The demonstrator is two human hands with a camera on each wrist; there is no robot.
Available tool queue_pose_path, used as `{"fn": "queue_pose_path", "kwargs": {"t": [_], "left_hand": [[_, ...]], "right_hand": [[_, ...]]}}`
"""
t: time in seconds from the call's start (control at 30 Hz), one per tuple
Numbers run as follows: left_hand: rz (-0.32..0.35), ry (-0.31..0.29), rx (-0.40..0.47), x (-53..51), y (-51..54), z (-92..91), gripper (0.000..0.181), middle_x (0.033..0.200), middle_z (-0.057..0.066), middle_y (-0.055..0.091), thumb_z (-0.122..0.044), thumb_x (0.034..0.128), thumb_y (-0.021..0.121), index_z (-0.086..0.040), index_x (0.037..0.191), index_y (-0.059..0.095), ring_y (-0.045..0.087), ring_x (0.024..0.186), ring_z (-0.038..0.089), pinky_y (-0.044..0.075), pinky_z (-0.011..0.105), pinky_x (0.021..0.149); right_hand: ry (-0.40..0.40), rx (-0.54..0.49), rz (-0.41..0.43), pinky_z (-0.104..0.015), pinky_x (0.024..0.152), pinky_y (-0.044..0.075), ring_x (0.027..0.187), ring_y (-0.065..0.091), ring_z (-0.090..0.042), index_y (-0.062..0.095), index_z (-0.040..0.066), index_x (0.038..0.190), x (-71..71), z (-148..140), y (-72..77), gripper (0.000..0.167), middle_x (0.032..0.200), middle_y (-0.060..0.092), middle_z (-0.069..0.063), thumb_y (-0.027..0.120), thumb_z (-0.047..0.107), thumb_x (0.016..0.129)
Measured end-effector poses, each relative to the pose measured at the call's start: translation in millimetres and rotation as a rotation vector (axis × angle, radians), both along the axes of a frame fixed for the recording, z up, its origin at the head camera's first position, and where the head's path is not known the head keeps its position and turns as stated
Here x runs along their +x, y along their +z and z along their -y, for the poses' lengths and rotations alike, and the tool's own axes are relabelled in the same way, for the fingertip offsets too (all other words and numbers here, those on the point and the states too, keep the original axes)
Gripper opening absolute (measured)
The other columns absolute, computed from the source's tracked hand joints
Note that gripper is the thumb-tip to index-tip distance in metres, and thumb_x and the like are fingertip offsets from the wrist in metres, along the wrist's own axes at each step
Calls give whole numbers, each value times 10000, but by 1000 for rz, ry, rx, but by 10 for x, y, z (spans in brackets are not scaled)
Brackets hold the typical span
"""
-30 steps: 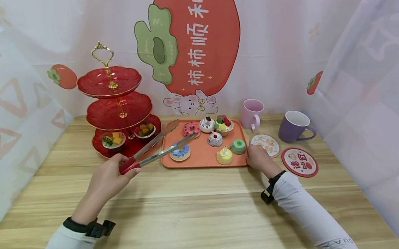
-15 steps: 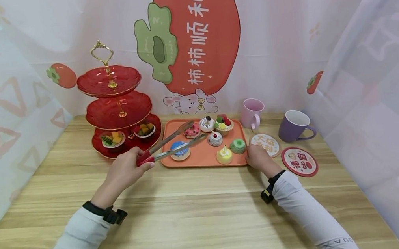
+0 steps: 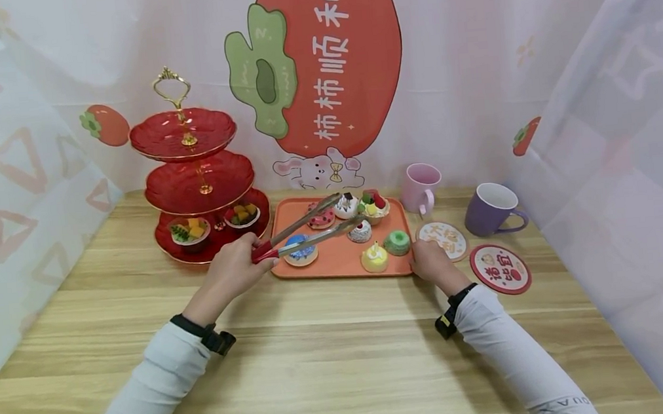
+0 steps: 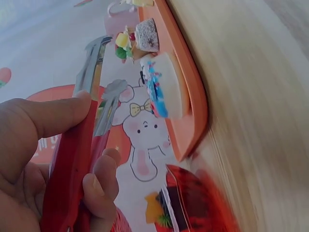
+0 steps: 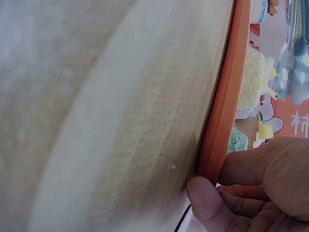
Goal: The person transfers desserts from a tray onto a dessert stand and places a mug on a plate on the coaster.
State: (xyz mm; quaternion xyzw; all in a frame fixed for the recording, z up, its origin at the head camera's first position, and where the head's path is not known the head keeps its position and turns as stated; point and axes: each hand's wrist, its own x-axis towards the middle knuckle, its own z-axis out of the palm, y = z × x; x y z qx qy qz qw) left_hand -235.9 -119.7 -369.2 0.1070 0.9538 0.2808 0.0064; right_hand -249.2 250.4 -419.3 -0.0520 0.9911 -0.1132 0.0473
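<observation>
My left hand (image 3: 233,266) grips red-handled metal tongs (image 3: 323,235) by their handles. Their jaws stand apart above the orange tray (image 3: 336,262), with nothing visible between them; the tips hang near the white doughnut (image 3: 346,206) and the dusted cake with a cherry (image 3: 360,233). My right hand (image 3: 431,261) pinches the tray's front right corner, thumb and finger on its rim in the right wrist view. Also on the tray are a pink doughnut (image 3: 321,220), partly covered by the tongs, a blue doughnut (image 3: 301,255), a fruit tart (image 3: 374,208), a yellow cake (image 3: 374,258) and a green ring cake (image 3: 397,243).
Left of the tray stands a red three-tier stand (image 3: 199,184); two fruit tarts, one greener (image 3: 189,231), one darker (image 3: 241,215), sit on its bottom tier. At right are a pink mug (image 3: 420,183), a purple mug (image 3: 488,211), a pale coaster (image 3: 443,240) and a red-rimmed coaster (image 3: 500,270).
My left hand has carried the tongs rightward from beside the stand, so their tips now hang over the middle of the tray. My right hand has stayed at the tray's corner.
</observation>
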Motion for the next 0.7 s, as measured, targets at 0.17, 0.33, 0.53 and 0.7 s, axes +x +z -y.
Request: {"fn": "queue_pose_path", "kwargs": {"t": [0.17, 0.33, 0.53, 0.7], "left_hand": [[20, -13, -1, -62, 0, -119, 395, 808, 83, 566, -312, 808, 735, -28, 1020, 560, 501, 693, 235, 406, 331, 579], [26, -15, -10, -114, -20, -189, 373, 777, 74, 559, -310, 802, 740, -35, 980, 563, 502, 671, 226, 407, 323, 561], [34, -1, -9, -174, -6, -252, 362, 735, 71, 538, -313, 792, 746, -46, 959, 568, 490, 640, 226, 384, 314, 517], [32, 3, -24, -247, 15, -326, 345, 735, 72, 538, -315, 791, 744, -60, 945, 568, 487, 645, 228, 372, 315, 510]], "right_hand": [[-9, -8, 5, -335, 512, 421, 573, 523, -224, 572, -13, 769, 13, 8, 14, 89, 664, 526, -93, 578, 30, 846], [-14, -7, 16, -332, 514, 420, 577, 521, -223, 575, -15, 773, 19, 18, 10, 92, 667, 527, -91, 574, 34, 852], [-8, -10, 14, -339, 521, 427, 587, 527, -225, 573, -14, 766, 15, 18, -1, 81, 666, 530, -93, 575, 20, 840], [4, -2, -12, -360, 533, 442, 607, 540, -237, 565, -17, 761, 17, 14, 3, 71, 681, 534, -105, 577, 8, 826]]}}
